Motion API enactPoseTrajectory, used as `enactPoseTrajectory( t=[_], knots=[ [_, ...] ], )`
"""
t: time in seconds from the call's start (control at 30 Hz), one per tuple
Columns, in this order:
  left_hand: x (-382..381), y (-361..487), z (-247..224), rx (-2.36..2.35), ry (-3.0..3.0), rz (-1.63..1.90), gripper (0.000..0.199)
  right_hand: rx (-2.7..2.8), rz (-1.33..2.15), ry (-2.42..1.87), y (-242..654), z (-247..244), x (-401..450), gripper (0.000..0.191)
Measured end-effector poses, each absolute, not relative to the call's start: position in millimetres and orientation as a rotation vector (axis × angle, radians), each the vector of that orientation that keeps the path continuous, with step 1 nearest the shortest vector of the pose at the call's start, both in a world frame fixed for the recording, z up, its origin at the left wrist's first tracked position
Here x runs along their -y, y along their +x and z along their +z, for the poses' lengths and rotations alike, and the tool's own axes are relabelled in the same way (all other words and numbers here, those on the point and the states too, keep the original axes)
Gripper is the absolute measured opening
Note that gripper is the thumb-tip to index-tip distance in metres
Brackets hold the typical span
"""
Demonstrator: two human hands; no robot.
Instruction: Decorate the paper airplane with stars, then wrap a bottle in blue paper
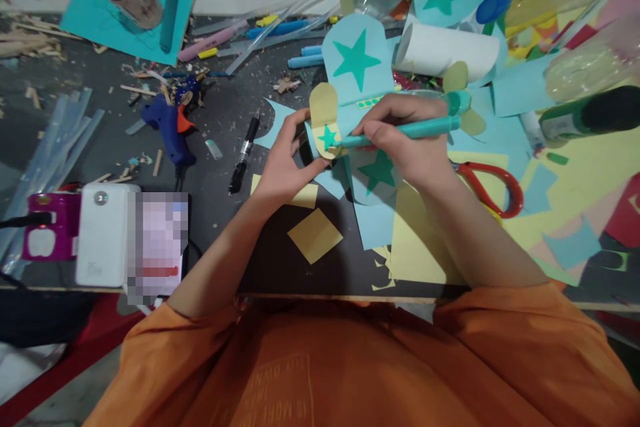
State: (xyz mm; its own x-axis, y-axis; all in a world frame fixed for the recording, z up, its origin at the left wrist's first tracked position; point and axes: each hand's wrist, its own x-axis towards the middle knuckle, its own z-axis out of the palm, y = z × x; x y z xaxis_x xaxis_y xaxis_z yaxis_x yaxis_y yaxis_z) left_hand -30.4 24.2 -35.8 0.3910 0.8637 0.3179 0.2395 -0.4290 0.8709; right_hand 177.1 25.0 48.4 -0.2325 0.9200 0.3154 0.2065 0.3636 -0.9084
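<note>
Between the thumb and fingers of my left hand (290,163) is a yellow paper cutout (324,99) with rounded ends. A small green star (328,137) shows on its lower part. My right hand (407,140) grips a teal marker (427,127), its tip at the star. Just behind stands a light blue paper piece (356,33) bearing a larger green star. Another blue piece with a green star (377,173) lies under my right hand. A square of yellow paper (315,235) rests on the table below my hands.
Left of my hands lie a black marker (244,157) and a blue glue gun (173,123). Red-handled scissors (493,187) sit by my right forearm. A white cardboard tube (447,50) lies behind. At the left edge are a white power bank (101,233) and clear glue sticks (50,147).
</note>
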Motion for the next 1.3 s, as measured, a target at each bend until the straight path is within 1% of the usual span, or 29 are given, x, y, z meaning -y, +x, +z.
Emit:
enactPoseTrajectory(
  t=[0.1,0.23,0.4,0.53,0.7,0.87,0.93,1.0,1.03,1.17,1.3],
  knots=[
    [-24.9,-31.4,-36.1,-0.938,1.875,1.017,0.068,1.594,0.956,-1.028,177.2,48.1,-25.6,0.018],
    [-24.9,-32.4,-35.7,-0.944,1.868,0.998,0.069,1.695,0.965,-1.106,177.1,48.8,-23.0,0.026],
    [-23.6,-30.2,-35.5,-0.941,1.876,1.038,0.065,1.742,0.959,-1.114,176.3,51.3,-21.8,0.029],
    [-22.4,-26.8,-33.9,-1.017,1.877,1.037,0.063,1.608,0.994,-1.115,175.9,50.6,-24.5,0.031],
    [-19.8,-24.5,-30.6,-1.049,1.84,1.067,0.064,1.303,0.942,-1.054,183.8,51.8,-31.1,0.021],
    [-18.2,-27.4,-28.7,-1.182,1.859,1.239,0.066,1.239,0.83,-0.955,194.3,62.7,-33.9,0.028],
    [-18.5,-27.9,-28.2,-1.286,1.859,1.387,0.068,1.276,0.794,-0.955,192.9,67.0,-29.6,0.022],
    [-18.3,-26.5,-26.7,-1.364,1.824,1.528,0.068,1.345,0.844,-0.99,187.1,67.9,-22.9,0.014],
    [-17.8,-25.1,-25.5,-1.381,1.79,1.589,0.067,1.391,0.872,-1.006,183.0,66.4,-19.3,0.013],
    [-13.2,-19.1,-18.9,-1.408,1.757,1.666,0.063,1.61,0.94,-1.057,164.8,50.4,-9.8,0.033],
    [-6.5,-15.8,-16.4,-1.436,1.975,1.561,0.061,1.592,0.977,-1.038,156.4,37.5,-8.2,0.046]
  ],
)
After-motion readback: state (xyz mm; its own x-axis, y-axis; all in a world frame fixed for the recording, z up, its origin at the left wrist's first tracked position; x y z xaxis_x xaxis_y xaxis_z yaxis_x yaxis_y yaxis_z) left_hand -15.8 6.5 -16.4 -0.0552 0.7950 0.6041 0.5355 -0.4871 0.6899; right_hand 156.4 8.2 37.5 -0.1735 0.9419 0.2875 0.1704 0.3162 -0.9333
